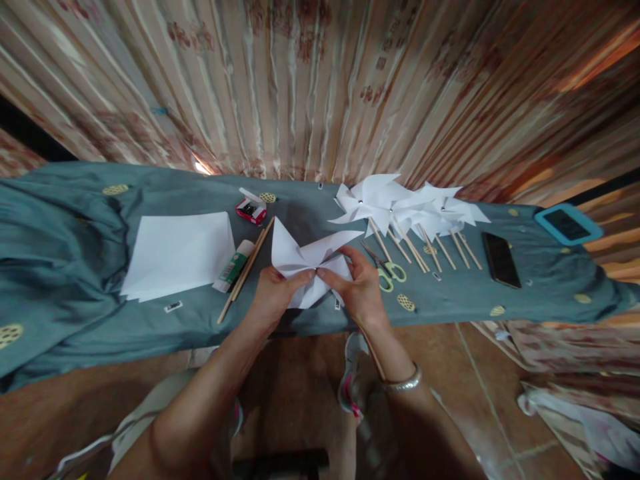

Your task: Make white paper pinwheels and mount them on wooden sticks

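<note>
- The person's left hand (275, 288) pinches the paper pinwheel (290, 252), its thumb pressed on the front close to the middle; most of its other fingers are hidden.
- The right hand (364, 287) pinches the same pinwheel from the right, thumb also near the middle, fingers bent around a right-hand blade. A silver bracelet (406, 381) circles that wrist.
- The pinwheel is held at the near edge of the cloth (165, 190), mid-scene, with a small dark pin (316, 270) between the thumb tips.
- Just left of it lie slim sticks (249, 267), a glue stick (235, 267) beside them.
- Farther left is a stack of white paper (177, 253).
- On the far side, left of the middle, a small red box (251, 209) stands with its lid up.
- Far right, more pinwheels (375, 193) lie bunched, wooden sticks reaching nearward from them.
- Green-handled scissors (386, 266) lie just right of the right hand.
- Farther right are a dark phone (501, 260) and a blue-framed device (569, 223).
</note>
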Tool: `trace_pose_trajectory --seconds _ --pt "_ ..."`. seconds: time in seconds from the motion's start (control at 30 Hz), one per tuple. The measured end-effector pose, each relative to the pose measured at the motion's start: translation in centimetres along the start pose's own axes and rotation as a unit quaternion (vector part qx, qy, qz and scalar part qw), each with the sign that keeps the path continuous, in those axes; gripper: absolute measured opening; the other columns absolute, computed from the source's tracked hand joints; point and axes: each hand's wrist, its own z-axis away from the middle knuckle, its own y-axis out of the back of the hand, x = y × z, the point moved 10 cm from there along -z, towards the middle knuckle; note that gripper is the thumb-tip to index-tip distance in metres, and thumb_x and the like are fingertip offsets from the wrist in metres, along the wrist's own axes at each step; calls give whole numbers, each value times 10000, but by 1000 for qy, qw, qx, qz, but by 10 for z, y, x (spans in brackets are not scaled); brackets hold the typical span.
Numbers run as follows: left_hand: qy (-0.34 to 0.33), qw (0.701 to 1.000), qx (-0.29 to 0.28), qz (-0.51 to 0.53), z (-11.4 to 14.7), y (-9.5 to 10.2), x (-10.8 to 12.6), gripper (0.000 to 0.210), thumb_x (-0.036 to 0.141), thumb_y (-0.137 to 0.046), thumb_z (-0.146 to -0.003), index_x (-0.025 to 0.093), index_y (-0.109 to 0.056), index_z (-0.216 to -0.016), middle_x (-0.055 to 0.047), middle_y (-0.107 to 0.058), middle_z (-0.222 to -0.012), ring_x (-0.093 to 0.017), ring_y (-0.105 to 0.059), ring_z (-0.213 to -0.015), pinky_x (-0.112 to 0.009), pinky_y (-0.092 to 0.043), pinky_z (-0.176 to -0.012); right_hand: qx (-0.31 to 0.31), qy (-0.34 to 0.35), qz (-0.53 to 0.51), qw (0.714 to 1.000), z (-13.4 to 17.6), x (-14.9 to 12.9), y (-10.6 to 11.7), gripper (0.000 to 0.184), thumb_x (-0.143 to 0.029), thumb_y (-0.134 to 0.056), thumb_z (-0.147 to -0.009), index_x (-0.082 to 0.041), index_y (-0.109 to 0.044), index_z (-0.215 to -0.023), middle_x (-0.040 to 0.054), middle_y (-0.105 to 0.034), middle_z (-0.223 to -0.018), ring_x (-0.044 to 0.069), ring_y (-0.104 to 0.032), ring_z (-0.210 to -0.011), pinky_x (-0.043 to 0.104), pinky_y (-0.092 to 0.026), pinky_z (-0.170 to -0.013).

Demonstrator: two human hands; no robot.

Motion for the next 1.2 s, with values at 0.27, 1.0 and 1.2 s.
trace_pose_trajectory --seconds 0.27,1.0,1.2 --pt "13 1000 -4 -17 3 -2 -3 309 290 -853 -460 123 -766 -705 -61 -761 -711 -218 -683 -662 -298 -512 -632 -29 -19 6 999 -1 1 0 584 -329 -874 -499 -207 -617 -1010 -6 -749 -783 204 -691 -677 308 -561 -633" --pt "-343 696 63 -628 -15 30 94 167 207 -582 -827 195 -747 -850 -108 -729 -1043 -326 -553 -1100 -499 -378 -927 71 -10 -55 996 -9 -17 47 482 -323 -897 -459 -201 -655 -857 -20 -745 -730 163 -645 -593 288 -531 -592" --pt "-309 657 67 -684 -26 27 90 156 180 -578 -813 193 -732 -795 -120 -738 -1013 -347 -539 -1097 -485 -344 -888 69 -19 -69 995 -10 -18 48 456 -309 -899 -463 -204 -661 -838 -29 -730 -685 163 -630 -563 287 -512 -573"
